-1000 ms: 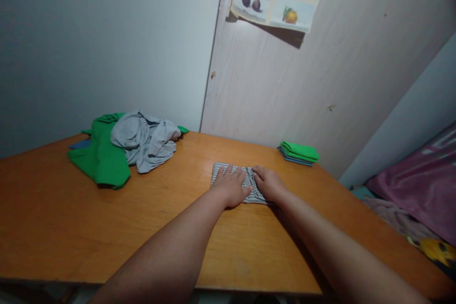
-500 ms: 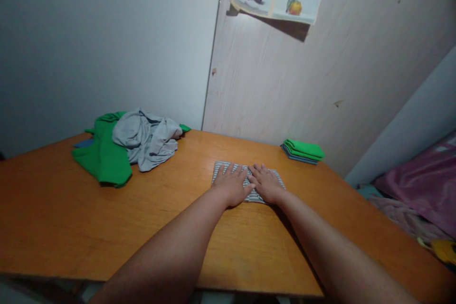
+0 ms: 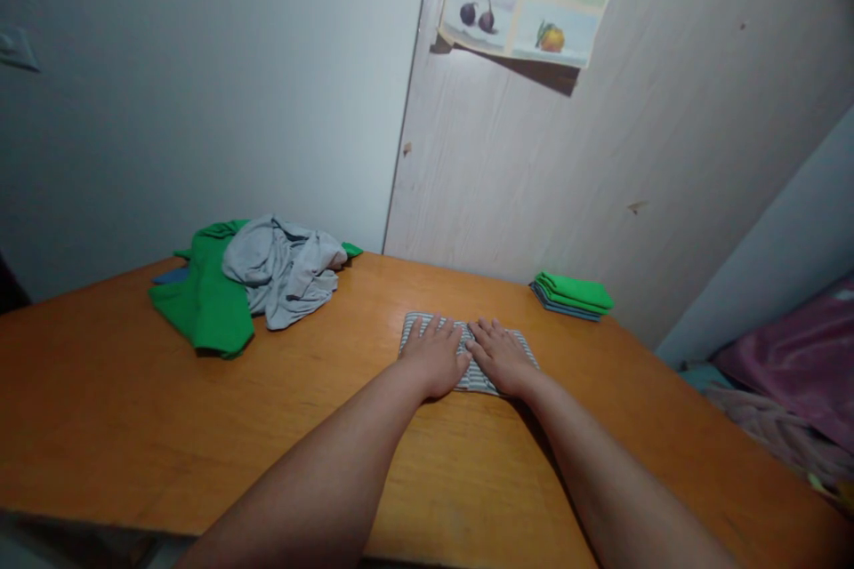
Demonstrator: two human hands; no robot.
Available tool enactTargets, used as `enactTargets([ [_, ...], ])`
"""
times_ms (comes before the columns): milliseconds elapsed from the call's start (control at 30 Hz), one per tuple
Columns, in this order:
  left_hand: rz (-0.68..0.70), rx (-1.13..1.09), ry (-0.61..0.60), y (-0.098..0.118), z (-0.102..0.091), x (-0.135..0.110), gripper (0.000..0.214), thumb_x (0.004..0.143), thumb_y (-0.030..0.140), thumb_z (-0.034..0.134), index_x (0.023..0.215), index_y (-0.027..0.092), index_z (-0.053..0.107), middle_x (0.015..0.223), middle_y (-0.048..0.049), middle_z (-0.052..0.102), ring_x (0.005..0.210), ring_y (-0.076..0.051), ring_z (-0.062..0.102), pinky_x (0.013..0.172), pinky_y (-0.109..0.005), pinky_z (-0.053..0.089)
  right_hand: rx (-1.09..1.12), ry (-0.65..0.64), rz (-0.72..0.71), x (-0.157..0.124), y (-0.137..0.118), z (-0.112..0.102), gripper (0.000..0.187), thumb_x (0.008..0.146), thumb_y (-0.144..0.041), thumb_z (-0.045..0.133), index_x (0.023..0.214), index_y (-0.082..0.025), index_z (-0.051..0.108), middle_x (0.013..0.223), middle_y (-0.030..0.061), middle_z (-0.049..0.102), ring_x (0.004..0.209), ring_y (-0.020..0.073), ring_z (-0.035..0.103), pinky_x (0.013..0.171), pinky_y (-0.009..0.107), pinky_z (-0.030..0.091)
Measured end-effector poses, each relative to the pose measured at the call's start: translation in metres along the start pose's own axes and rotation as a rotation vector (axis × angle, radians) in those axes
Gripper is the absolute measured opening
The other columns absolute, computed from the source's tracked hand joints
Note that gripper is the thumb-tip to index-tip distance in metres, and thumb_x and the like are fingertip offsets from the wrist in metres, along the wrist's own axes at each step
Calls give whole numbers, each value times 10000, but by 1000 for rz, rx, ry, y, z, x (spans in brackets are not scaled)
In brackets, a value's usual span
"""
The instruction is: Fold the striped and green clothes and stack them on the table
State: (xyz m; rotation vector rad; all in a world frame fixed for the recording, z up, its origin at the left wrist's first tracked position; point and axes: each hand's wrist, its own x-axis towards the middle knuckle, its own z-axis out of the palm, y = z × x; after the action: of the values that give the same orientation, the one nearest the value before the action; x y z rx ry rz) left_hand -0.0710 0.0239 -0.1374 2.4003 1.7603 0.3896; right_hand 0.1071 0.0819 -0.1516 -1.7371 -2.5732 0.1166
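A small folded cloth with grey and white stripes (image 3: 524, 347) lies flat on the orange wooden table (image 3: 200, 427). My left hand (image 3: 435, 354) rests palm down on its left half, fingers stretched out. My right hand (image 3: 500, 355) lies flat on its right half, fingers also spread. The two hands sit side by side, nearly touching, and cover most of the cloth. Neither hand grips anything.
A heap of unfolded clothes, green (image 3: 208, 305) and grey (image 3: 284, 267), lies at the table's back left. A neat stack of folded green and blue cloths (image 3: 572, 294) sits at the back right by the wooden wall. A bed with purple bedding (image 3: 793, 364) stands to the right.
My right hand went from gripping the striped cloth's fold to lying flat on it. Both hands have stayed pressed on the cloth since; the camera tilted slightly.
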Motion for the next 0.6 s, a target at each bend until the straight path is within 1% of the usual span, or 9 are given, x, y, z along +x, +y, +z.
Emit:
enactTargets([
  [133,5,7,33,-2,2,0,632,995,493,322,1536,173,389,1639,-112,293,1528,-345,184,1213,-625,108,4,13,7,-1,0,1,648,1027,-537,222,1593,-226,287,1672,81,202,1543,302,107,1215,520,121],
  [267,53,15,86,-4,3,1,565,1005,412,292,1523,216,406,1639,-64,309,1525,-329,201,1205,-648,112,5,44,16,-6,1,0,664,1024,-562,187,1600,-239,260,1677,72,174,1546,305,83,1210,565,81],
  [367,64,30,53,-5,5,2,555,999,409,313,1507,221,433,1620,-66,353,1522,-323,215,1207,-650,101,-1,16,9,-10,1,0,658,1024,-564,188,1598,-251,261,1682,60,149,1547,298,72,1210,573,58],
  [467,51,40,30,-6,6,2,571,995,428,325,1513,211,429,1617,-72,356,1522,-331,210,1206,-654,90,8,0,12,-11,0,2,661,1021,-568,201,1597,-250,265,1684,57,139,1548,297,67,1209,580,46],
  [533,49,42,25,-6,7,2,579,997,437,316,1519,210,420,1622,-70,345,1523,-332,208,1206,-657,89,39,11,7,-10,0,4,661,1017,-570,225,1591,-248,285,1681,55,156,1546,304,78,1209,584,42],
  [600,48,42,22,-6,7,2,583,998,447,309,1522,213,414,1627,-68,336,1525,-327,203,1208,-653,89,101,49,-10,-7,3,6,646,1010,-562,272,1571,-248,342,1668,60,213,1541,312,117,1210,583,49],
])
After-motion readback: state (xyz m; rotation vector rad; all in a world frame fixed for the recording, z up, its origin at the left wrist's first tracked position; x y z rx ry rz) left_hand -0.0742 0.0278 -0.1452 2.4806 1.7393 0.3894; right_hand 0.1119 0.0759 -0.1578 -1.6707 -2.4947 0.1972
